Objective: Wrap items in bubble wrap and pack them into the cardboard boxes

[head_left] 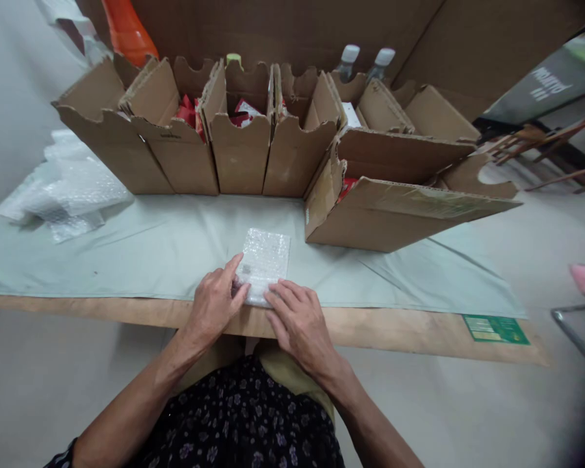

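Note:
A small flat packet wrapped in bubble wrap (267, 260) lies on the pale green cloth (166, 250) near the table's front edge. My left hand (214, 302) rests at its near left corner, fingers stretched out and touching the wrap. At the near edge of the packet my right hand (297, 318) lies flat, fingertips pressing on it. Neither hand is closed round anything.
A row of open cardboard boxes (238, 149) with red packets inside stands behind, and a larger box (394, 208) is tipped at the right. Loose bubble wrap (68, 192) is piled at the left. Two bottles (365, 65) stand at the back. A green card (496, 328) lies on the wooden edge.

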Tool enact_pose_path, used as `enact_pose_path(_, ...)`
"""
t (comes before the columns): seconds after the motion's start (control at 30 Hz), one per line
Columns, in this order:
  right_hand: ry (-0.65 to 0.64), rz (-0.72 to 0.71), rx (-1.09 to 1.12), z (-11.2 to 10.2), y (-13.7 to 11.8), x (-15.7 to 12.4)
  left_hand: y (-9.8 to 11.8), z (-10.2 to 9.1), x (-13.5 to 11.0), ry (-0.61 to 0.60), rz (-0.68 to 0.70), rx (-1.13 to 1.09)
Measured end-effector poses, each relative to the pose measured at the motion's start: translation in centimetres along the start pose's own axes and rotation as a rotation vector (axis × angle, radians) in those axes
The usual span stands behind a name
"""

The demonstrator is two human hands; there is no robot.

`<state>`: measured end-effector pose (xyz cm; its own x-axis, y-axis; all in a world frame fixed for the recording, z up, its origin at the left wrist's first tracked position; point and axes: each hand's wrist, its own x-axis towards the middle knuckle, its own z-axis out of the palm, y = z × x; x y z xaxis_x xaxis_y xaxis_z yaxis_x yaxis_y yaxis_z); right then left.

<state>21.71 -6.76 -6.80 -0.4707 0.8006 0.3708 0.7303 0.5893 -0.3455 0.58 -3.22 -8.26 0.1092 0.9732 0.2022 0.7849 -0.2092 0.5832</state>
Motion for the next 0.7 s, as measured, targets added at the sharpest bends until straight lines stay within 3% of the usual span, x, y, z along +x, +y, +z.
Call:
enact_pose_path(0.1,0.010,0.062,0.060,0.6,0.8,0.4,0.2,-1.2,-0.9,0.059,0.203,0.017)
enact_pose_path(0.17,0.013,0.105,0.133,0.6,1.2,0.6,0.3,-1.9,-1.5,0.037,0.352,0.009)
enact_pose_path(0.23,0.002,0.159,0.205,0.3,1.5,0.8,0.3,-2.0,-1.5,-0.016,0.419,-0.022)
enact_pose_path(0.33,0.060,0.227,0.206,-0.5,1.8,1.0,0.1,-1.1,-0.3,-0.045,0.337,-0.042)
enact_pose_path(0.43,0.158,0.160,0.092,-1.2,2.0,0.9,-0.3,0.2,1.2,-0.056,0.236,0.008)
enact_pose_path(0.57,0.030,-0.011,0.009,-0.9,2.6,0.9,-0.4,0.5,1.9,-0.031,0.217,0.101)
enact_pose_path(0.7,-0.029,0.034,0.088,-0.2,3.6,1.7,-0.1,-0.8,0.7,0.025,0.344,0.058)
